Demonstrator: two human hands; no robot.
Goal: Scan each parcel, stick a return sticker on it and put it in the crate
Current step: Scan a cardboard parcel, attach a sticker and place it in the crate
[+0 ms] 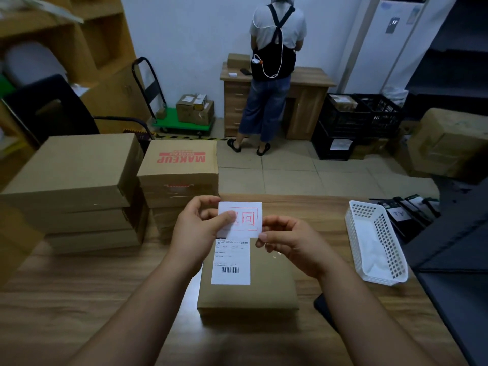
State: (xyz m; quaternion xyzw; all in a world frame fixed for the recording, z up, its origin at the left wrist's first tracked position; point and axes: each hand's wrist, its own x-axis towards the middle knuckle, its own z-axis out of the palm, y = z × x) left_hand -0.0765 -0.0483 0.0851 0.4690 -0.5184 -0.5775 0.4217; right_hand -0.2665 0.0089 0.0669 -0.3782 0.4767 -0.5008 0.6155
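While both forearms reach forward over the wooden table (79,286), the left hand (195,228) and right hand (290,244) pinch opposite edges of a white square sticker with red print (247,220), held above the flat brown cardboard parcel with a white shipping label (264,286) lying between the wrists.

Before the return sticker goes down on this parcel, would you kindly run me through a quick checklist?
1. Return sticker pinched by left hand and right hand: ok.
2. Sticker printed side up: ok.
3. Backing peeled off: cannot tell.
4. Parcel lying flat on the desk under the sticker: ok.
5. Bare cardboard free beside the shipping label: ok.
6. Parcel scanned: cannot tell.
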